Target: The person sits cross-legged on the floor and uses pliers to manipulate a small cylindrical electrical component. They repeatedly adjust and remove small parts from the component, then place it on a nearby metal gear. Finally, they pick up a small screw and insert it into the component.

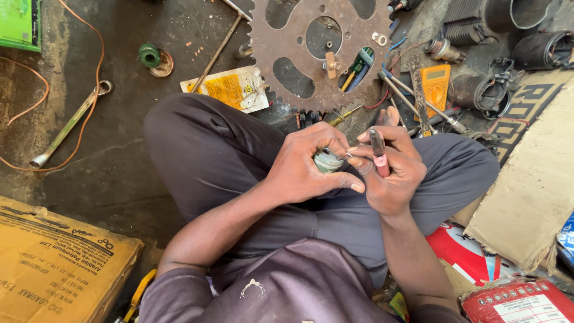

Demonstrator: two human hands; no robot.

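Note:
My left hand (308, 161) is wrapped around a small pale green round part (326, 161), held over my crossed legs. My right hand (388, 170) grips a slim dark tool with a pink band (378, 154), its tip pointing up. The fingertips of both hands meet at a thin bit of wire or pin at the part's top. Most of the part is hidden by my fingers.
A large rusty sprocket (299, 78) lies on the dark floor ahead, with a yellow multimeter (435, 87), screwdrivers, rods and engine parts to its right. A long spanner (69, 125) and orange wire lie left. Cardboard boxes (54, 269) sit lower left and right (532, 179).

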